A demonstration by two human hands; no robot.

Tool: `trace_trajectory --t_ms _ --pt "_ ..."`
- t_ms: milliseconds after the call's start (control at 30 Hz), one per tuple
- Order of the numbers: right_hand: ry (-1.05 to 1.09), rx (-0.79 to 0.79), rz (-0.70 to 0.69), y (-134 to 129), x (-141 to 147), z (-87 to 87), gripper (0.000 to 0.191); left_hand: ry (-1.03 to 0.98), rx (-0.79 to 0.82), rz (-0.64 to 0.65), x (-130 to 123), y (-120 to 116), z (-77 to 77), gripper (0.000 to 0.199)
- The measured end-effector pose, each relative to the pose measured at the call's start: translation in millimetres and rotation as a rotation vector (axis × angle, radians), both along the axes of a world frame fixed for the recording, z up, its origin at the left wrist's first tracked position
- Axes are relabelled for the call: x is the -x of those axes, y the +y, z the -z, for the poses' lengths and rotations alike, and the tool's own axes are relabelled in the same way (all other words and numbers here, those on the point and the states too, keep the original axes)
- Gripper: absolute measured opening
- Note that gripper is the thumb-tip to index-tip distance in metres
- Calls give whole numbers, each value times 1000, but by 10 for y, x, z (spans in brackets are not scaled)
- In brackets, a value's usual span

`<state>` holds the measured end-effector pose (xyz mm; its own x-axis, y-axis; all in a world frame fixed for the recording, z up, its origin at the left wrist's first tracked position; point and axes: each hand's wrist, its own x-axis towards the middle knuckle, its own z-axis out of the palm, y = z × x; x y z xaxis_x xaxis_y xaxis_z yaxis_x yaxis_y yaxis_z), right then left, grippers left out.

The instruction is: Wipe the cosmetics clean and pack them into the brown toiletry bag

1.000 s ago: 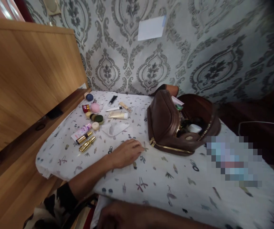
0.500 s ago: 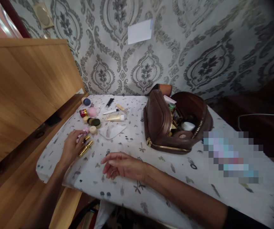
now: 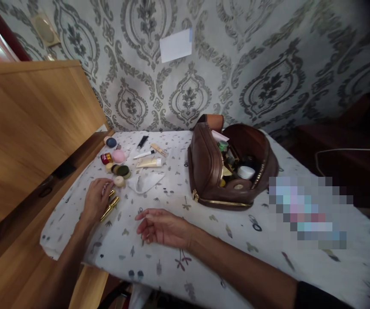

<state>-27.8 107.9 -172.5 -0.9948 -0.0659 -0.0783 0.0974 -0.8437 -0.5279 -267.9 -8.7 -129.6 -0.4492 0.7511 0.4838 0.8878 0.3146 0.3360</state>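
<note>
My left hand (image 3: pixel 95 198) is at the left side of the table, its fingers curled over something small and pale that I cannot make out. Just beside its fingertips lie gold lipstick-like tubes (image 3: pixel 110 208) and a small cream-lidded pot (image 3: pixel 119 181). My right hand (image 3: pixel 163 227) hovers over the cloth in the middle, palm turned inward, fingers loosely apart with nothing in them. Beyond the hands are a dark green-lidded jar (image 3: pixel 123 172), a red jar (image 3: pixel 106 159), a pink sponge (image 3: pixel 119 156), a beige squeeze tube (image 3: pixel 149 162) and a clear, crumpled-looking piece (image 3: pixel 146 183).
An open brown leather bag (image 3: pixel 206 167) stands to the right, with a white-lidded jar (image 3: pixel 245 172) and other cosmetics inside. A white pen-like tube (image 3: pixel 144 154) and a black tube (image 3: pixel 142 142) lie near the wall. A wooden panel (image 3: pixel 37 133) rises at left.
The whole view has shifted slightly, so things sit further left. The small lilac item at my left fingertips is now mostly hidden by that hand. My right hand stays nearly still.
</note>
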Motion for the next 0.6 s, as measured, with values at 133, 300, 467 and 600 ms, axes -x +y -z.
trace_trajectory --t_ms 133,300,467,600 --pt "-9 32 12 19 17 11 38 63 9 50 240 242 -83 33" --pt "-18 35 12 27 23 23 34 132 216 298 719 584 -243 38" --pt "-19 57 17 29 27 34 33 125 418 392 980 796 -272 45" --pt "-17 54 9 31 28 28 35 114 440 421 998 875 -228 42"
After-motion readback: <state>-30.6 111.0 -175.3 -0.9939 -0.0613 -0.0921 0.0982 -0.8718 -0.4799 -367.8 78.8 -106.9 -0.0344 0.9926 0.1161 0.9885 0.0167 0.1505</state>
